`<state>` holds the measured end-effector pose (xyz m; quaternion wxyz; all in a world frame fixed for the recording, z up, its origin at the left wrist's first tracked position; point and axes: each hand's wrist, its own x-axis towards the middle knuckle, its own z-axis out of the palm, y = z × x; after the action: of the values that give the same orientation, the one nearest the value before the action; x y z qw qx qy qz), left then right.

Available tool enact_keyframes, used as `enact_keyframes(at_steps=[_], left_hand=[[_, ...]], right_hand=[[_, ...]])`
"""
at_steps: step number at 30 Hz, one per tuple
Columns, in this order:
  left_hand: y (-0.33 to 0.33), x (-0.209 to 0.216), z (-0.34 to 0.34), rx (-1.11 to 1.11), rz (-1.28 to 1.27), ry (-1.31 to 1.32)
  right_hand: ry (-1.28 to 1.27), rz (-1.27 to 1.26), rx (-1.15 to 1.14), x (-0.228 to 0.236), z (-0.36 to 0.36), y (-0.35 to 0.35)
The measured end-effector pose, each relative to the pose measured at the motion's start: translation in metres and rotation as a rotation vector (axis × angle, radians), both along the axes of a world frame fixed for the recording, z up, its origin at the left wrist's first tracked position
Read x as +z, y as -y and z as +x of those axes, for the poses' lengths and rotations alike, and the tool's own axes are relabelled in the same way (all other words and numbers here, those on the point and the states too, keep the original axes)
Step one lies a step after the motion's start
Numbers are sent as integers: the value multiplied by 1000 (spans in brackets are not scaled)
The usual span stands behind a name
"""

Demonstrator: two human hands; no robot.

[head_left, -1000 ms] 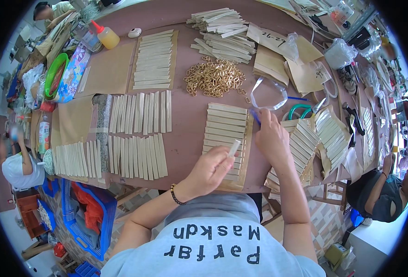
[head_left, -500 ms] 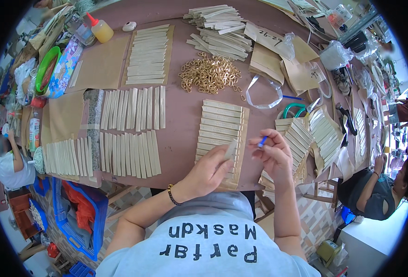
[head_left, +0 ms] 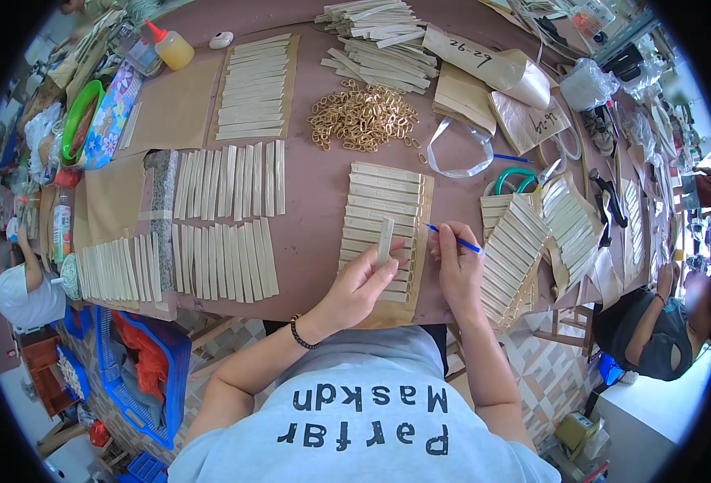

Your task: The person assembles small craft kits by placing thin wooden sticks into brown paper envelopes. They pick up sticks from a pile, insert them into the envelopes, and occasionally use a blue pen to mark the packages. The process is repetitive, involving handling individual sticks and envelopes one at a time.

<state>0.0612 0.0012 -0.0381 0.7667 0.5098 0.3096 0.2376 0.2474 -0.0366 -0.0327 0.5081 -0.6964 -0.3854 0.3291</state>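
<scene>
My left hand [head_left: 359,286] is closed, pinching a short pale-gold strip [head_left: 386,239] that stands up from the fingertips. Under it lies a tan card [head_left: 424,208] carrying a row of similar strips [head_left: 381,192]. Just right of the card, my right hand [head_left: 461,266] is closed round a slim blue pen [head_left: 469,245], whose tip points left toward the card's right edge. Beyond the card is a pile of gold metal oval rings [head_left: 362,117]. Another board of strips [head_left: 516,249] lies right of my right hand.
Rows of loose strips [head_left: 230,183] cover the left side. A large strip heap [head_left: 383,44] sits at the far side. Green-handled scissors [head_left: 513,181], a clear tape-like loop [head_left: 461,172] and a yellow glue bottle [head_left: 173,50] are around. A co-worker [head_left: 653,330] sits at right.
The blue pen has swung round in my right hand and now points left toward the card. The strip in my left hand has come more upright. The view has shifted slightly.
</scene>
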Motion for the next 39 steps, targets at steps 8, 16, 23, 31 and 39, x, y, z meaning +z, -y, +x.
enact_keyframes(at_steps=[8,16,23,31,39], left_hand=[[0,6,1,0,2,16],[4,5,-3,23,91,8],[17,35,-28,-128,257,-277],[15,29,-42,11,354,-250],[-44,31,-20,329,482,-1]], right_hand=[[64,9,30,-1,2,2],[142,139,24,7,5,-11],[788,303,376,16,12,-75],[851,98,513,16,13,-97],[960,213,448,11,4,-98]])
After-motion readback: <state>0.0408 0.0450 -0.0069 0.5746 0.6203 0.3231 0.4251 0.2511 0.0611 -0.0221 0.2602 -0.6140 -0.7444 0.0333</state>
